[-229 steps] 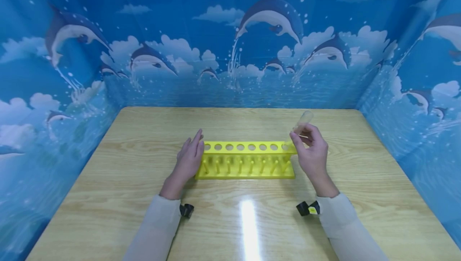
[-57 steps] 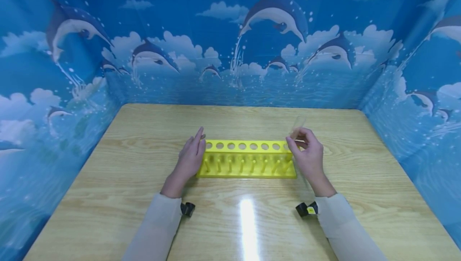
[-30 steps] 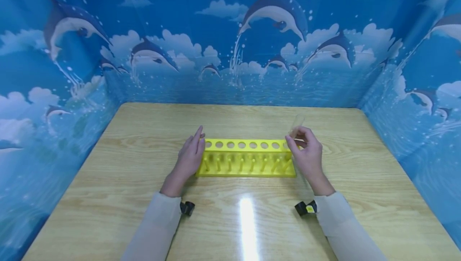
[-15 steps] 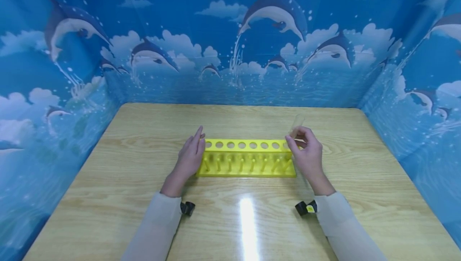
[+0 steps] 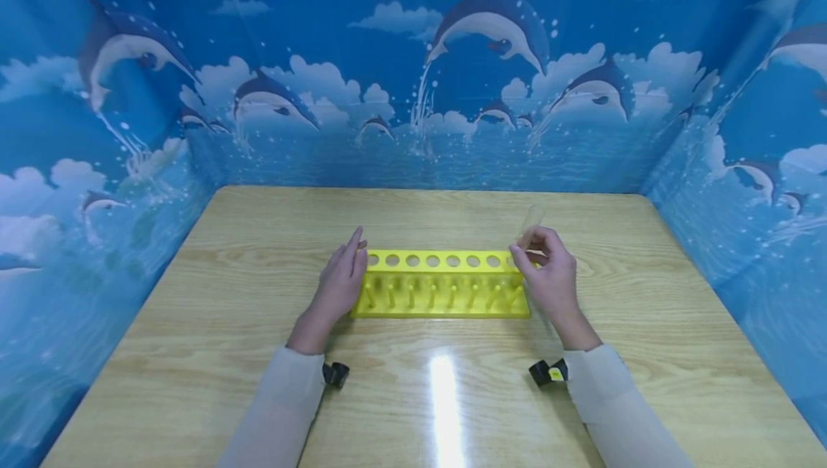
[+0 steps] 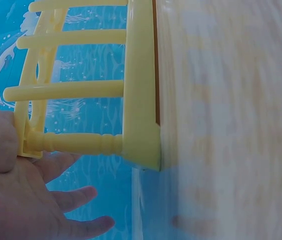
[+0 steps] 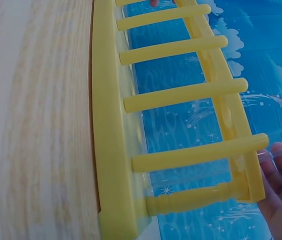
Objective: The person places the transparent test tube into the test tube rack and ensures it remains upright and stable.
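Note:
A yellow test tube rack [image 5: 439, 306] stands on the table, with a row of round holes along its top and a row of pegs. My left hand [image 5: 339, 281] rests against its left end, thumb at the top plate. In the left wrist view the other fingers [image 6: 73, 197] of that hand stretch out spread. My right hand [image 5: 552, 274] pinches a clear test tube [image 5: 532, 219] over the rack's right end. The right wrist view shows the clear tube [image 7: 190, 173] passing through the end hole and down toward the base.
The wooden table [image 5: 271, 224] reaches back to a blue curtain [image 5: 413, 145] printed with dolphins, which also hangs at both sides. Small black cameras [image 5: 336, 375] sit at both wrists. A bright light reflection lies on the table in front of the rack.
Since the oldest frame my right hand has brought the tube lower and slightly left, at the end hole. Over the last second hands, tube and rack have hardly moved.

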`<state>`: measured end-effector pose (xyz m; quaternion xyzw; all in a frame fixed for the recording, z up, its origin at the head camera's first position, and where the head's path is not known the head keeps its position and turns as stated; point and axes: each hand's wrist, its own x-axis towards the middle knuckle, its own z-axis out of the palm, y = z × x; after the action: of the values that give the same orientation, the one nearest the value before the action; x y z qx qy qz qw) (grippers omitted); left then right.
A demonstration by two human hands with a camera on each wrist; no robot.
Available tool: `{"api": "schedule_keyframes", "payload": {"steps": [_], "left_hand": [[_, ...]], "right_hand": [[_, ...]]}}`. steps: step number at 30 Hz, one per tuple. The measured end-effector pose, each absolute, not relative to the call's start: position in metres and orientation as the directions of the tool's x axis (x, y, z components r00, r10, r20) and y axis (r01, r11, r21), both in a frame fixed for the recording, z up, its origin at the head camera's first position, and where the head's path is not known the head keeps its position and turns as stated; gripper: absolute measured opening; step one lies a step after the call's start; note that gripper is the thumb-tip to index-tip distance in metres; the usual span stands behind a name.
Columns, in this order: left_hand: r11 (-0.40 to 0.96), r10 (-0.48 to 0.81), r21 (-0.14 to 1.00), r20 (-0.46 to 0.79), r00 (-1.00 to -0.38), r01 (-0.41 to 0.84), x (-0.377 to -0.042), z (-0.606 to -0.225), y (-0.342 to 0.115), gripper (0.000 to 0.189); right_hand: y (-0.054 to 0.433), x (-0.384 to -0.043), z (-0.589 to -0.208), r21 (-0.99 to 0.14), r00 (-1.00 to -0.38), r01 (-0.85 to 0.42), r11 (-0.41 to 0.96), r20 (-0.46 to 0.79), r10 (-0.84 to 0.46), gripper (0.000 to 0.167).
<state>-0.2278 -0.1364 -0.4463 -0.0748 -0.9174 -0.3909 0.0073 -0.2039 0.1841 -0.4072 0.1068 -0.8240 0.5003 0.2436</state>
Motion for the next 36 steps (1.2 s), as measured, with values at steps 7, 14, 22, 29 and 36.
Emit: {"api": "schedule_keyframes", "payload": {"steps": [7, 14, 22, 29, 36], "left_hand": [[0.683, 0.143, 0.714, 0.080, -0.987, 0.157, -0.2284, -0.4472, -0.1368, 0.054], [0.680, 0.150, 0.715, 0.085, -0.985, 0.165, -0.2288, -0.4475, -0.1373, 0.054], [0.677, 0.146, 0.718, 0.085, -0.986, 0.162, -0.2286, -0.4466, -0.1369, 0.054], [0.671, 0.144, 0.721, 0.100, -0.984, 0.172, -0.2287, -0.4471, -0.1369, 0.053], [0.667, 0.138, 0.726, 0.100, -0.985, 0.167, -0.2280, -0.4464, -0.1366, 0.053]], "right_hand": [[0.1825, -0.2009, -0.4013, -0.765, -0.860, -0.421, 0.488, 0.508, 0.053, 0.017], [0.1829, -0.2014, -0.4020, -0.766, -0.867, -0.406, 0.499, 0.496, 0.056, 0.018], [0.1833, -0.2017, -0.4028, -0.767, -0.873, -0.395, 0.505, 0.485, 0.055, 0.022], [0.1845, -0.2033, -0.4058, -0.767, -0.876, -0.390, 0.510, 0.480, 0.051, 0.024], [0.1848, -0.2043, -0.4070, -0.762, -0.868, -0.410, 0.501, 0.495, 0.042, 0.023]]}}
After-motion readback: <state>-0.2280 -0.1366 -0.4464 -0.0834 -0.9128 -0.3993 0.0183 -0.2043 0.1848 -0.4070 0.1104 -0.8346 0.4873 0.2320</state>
